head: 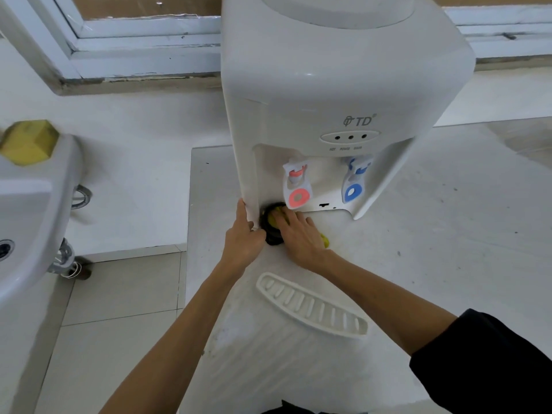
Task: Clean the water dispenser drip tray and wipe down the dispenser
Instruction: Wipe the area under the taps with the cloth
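A white water dispenser stands on a white counter, with a red tap and a blue tap. My left hand rests against the dispenser's lower left front corner, fingers straight. My right hand presses a yellow and dark cloth at the base of the tap recess, below the red tap. A bit of yellow cloth shows past my wrist. The white slotted drip tray grille lies loose on the counter, nearer to me.
A white washbasin with a yellow sponge on its rim stands at the left. Tiled floor lies between basin and counter. A window frame runs behind.
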